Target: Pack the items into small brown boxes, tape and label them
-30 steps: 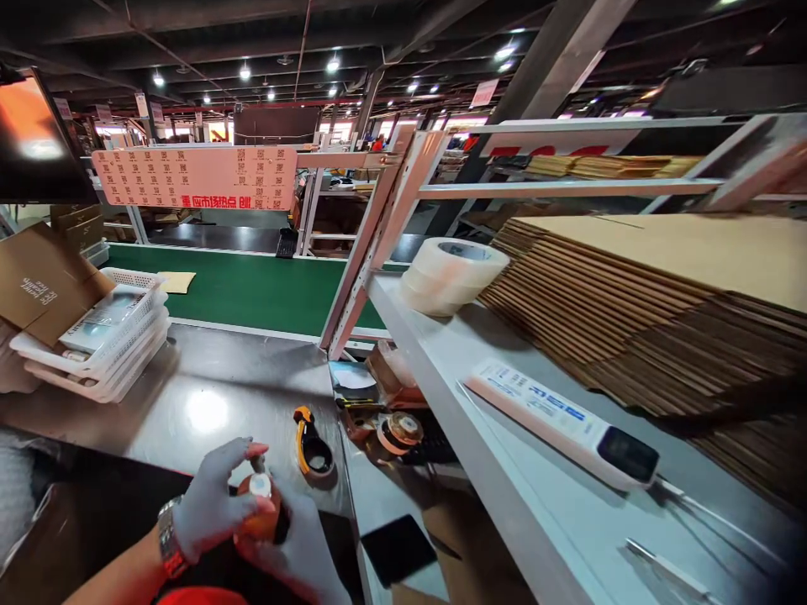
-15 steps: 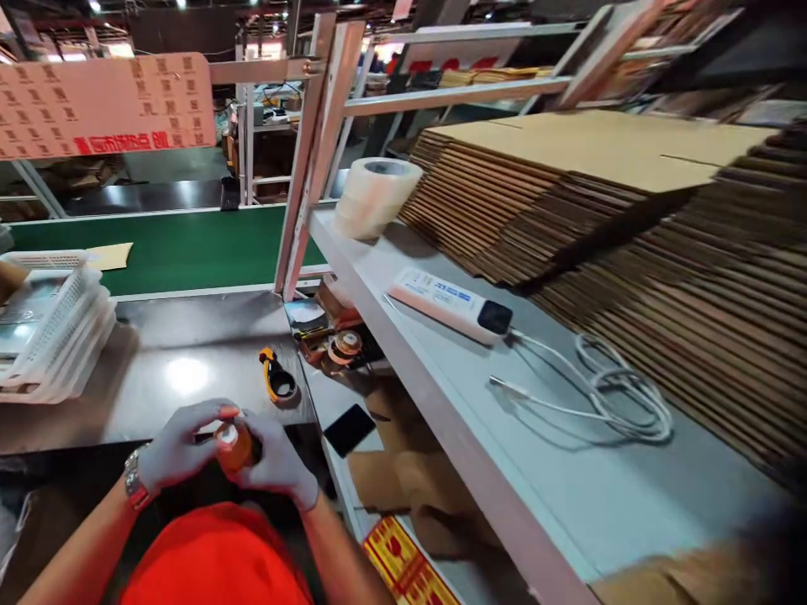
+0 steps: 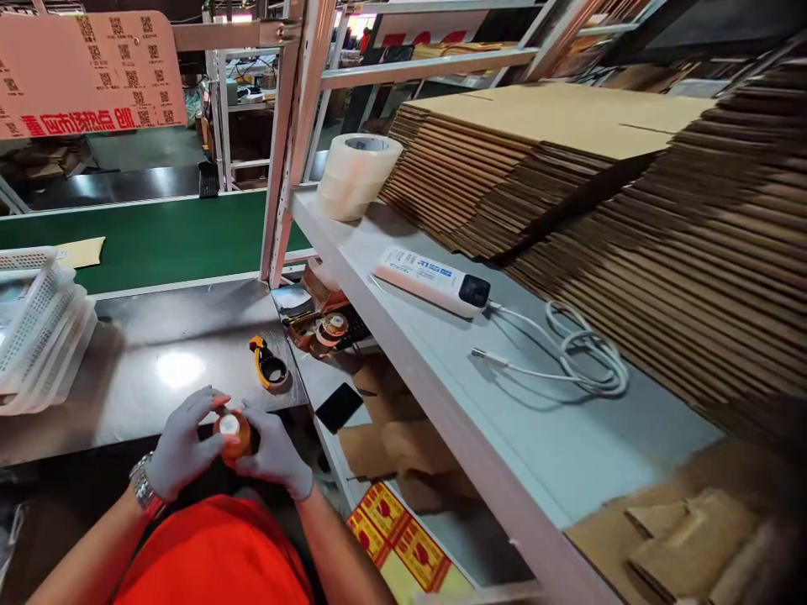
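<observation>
Bench [image 3: 208,319]: baskets [image 3: 54,328], stacked, left; tape dispenser [image 3: 261,367], right.
Upper shelf [image 3: 535,454]: tape rolls [image 3: 351,186], cartons [image 3: 479,168], white device [image 3: 425,281], cable [image 3: 567,377].
Lower shelf [image 3: 457,533]: black slab [image 3: 339,408], label sheet [image 3: 407,538].
Belt [image 3: 157,239]: envelope [image 3: 81,252].

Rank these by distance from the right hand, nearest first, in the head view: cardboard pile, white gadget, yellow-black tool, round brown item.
1. Round brown item: touching the right hand.
2. Yellow-black tool: on the metal table, ahead.
3. White gadget: on the shelf, to the right.
4. Cardboard pile: right, behind the gadget.

Packing warehouse with stacked flat cartons [image 3: 466,185]
</observation>
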`<state>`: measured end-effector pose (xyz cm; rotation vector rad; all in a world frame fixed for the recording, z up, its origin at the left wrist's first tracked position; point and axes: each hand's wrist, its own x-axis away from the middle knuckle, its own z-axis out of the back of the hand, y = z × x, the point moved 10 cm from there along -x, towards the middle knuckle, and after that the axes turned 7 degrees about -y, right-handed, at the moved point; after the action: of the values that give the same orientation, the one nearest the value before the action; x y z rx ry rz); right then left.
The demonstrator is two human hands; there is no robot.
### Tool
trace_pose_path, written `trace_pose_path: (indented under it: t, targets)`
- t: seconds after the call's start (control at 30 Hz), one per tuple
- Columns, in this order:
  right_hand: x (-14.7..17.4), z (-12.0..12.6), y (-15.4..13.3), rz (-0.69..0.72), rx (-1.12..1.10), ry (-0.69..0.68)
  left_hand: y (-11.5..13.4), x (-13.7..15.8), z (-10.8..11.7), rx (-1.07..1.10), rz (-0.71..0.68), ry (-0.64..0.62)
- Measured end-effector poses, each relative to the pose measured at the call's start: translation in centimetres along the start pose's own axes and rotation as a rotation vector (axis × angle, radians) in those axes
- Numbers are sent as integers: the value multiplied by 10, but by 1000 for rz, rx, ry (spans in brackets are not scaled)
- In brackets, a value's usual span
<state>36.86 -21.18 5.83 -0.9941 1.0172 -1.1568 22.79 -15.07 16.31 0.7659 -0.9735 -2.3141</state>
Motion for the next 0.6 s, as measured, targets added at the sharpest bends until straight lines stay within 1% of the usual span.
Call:
trace_pose_path:
  t: [0.03, 0.07, 0.17, 0.2, 0.23, 0.33, 0.37, 0.4, 0.5, 0.53, 0.57, 0.6]
  targets:
    - [1, 0, 1, -8, -2, 8, 0, 0, -1, -1, -2, 0]
    - [2, 0, 3, -15, -19, 4, 1, -1, -5, 13, -8, -34]
    - [5, -5, 3, -17, -93, -52, 2, -1, -21, 103, -19, -205]
    - [6, -6, 3, -18, -108, -60, 0, -1, -23, 117, -6, -226]
    - [6, -6, 3, -21, -115, -54, -2, 0, -22, 111, 13, -213]
    - [8, -3, 4, -28, -90, -7, -6, 1, -13, 41, 50, -84]
    - [8, -3, 5, -29, -78, -1, -5, 2, -12, 31, 48, -69]
    - [8, -4, 5, -29, -71, -7, -3, 1, -13, 40, 34, -86]
    - [8, -9, 4, -24, -71, -56, 3, 2, -26, 118, -20, -255]
    - [9, -10, 3, -14, -79, -67, 4, 2, -27, 131, -35, -284]
    - [9, -11, 1, -2, -86, -68, 5, 3, -26, 126, -46, -277]
    - [10, -10, 0, 9, -87, -62, 4, 3, -23, 105, -52, -237]
